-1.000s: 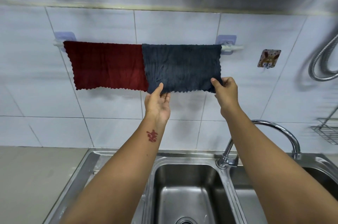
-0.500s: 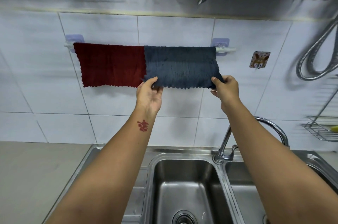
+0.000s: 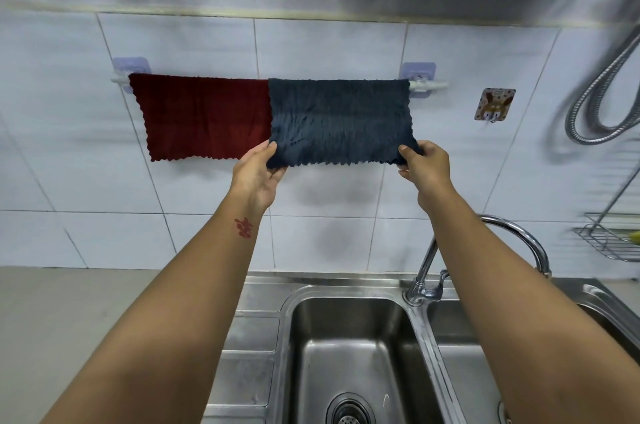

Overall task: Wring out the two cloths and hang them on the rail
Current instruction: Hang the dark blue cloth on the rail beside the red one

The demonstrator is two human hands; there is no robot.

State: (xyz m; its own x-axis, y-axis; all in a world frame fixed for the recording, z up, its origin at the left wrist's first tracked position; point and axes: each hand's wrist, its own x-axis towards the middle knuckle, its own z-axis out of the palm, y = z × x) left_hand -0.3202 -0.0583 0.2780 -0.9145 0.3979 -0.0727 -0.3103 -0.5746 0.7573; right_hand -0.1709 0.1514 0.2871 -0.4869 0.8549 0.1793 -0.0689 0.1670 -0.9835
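Both hands have barely shifted: left hand (image 3: 258,170) and right hand (image 3: 425,165) pinch the dark blue cloth's (image 3: 341,120) lower corners. It drapes the rail (image 3: 427,86) above them, edge touching the red cloth (image 3: 202,117); bare tile lies below

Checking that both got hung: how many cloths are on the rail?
2. The red cloth hangs on the left part of the rail; the dark blue cloth hangs right beside it, its lower corners pinched by the left hand and right hand.
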